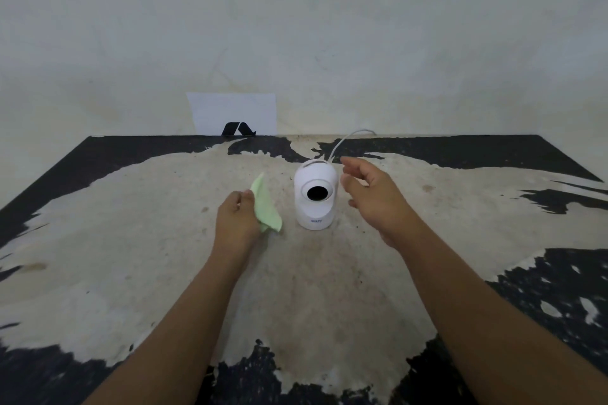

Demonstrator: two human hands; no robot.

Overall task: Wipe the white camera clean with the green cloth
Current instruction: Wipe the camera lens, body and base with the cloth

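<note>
Mid-table, on the worn black-and-cream table (138, 260), we see the small white plastic dome camera with a dark round lens (316, 196) standing upright, lens facing us. White cable (342, 141) runs off its top toward the wall. Just left of the camera, not touching it, our left hand (237, 219) pinches the pale green soft cloth (266, 207), fingers closed on it, cloth hanging loose in a fold. Just right of the camera, our right hand (371, 194) hovers with fingers spread and curled, holding nothing, close to the camera's side but apart from it. White paper sheet with a black mark (232, 113) leans on the wall behind the camera. Step, we judge: approach, wiping not yet started. Next likely calls for the right hand to steady the body while the cloth comes onto the shell; mind the cable, camera could tip.
</note>
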